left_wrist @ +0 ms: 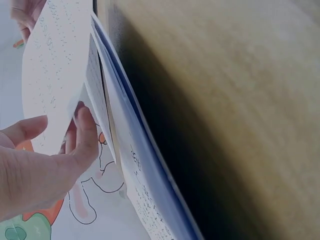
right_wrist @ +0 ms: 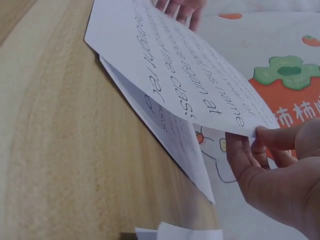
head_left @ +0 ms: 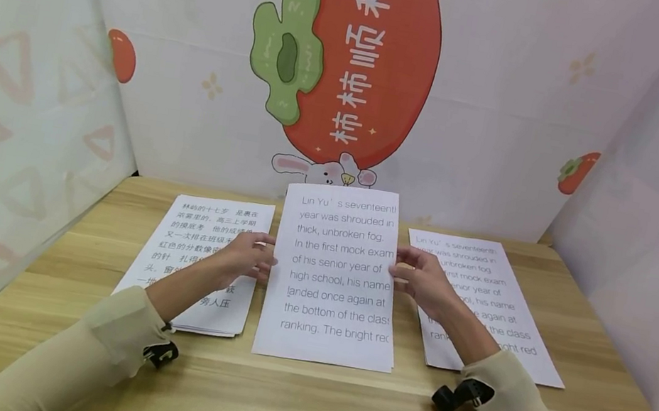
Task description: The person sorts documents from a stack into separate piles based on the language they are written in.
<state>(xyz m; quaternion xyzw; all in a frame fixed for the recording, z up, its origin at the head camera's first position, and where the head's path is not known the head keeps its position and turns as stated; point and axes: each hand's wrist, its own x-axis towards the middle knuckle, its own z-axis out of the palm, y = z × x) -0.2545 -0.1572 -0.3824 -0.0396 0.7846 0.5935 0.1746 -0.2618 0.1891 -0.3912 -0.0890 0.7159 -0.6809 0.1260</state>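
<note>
A white sheet of paper (head_left: 333,281) printed with large English text is raised at a tilt in the middle, its top end off the table. My left hand (head_left: 239,259) pinches its left edge, thumb in front and fingers behind. At the opposite edge my right hand (head_left: 427,282) pinches it the same way; in the right wrist view the thumb lies on top, fingers underneath. Below the raised sheet shows another printed sheet (right_wrist: 185,145). A pile of Chinese-text sheets (head_left: 175,239) lies under my left forearm. English-text sheets (head_left: 505,320) lie under my right one.
Everything lies on a wooden table (head_left: 297,409). Behind it hangs a white backdrop (head_left: 486,115) with a printed persimmon and rabbit, and pale cloth walls (head_left: 1,110) close off both sides. Black cameras (head_left: 457,396) are strapped at both wrists.
</note>
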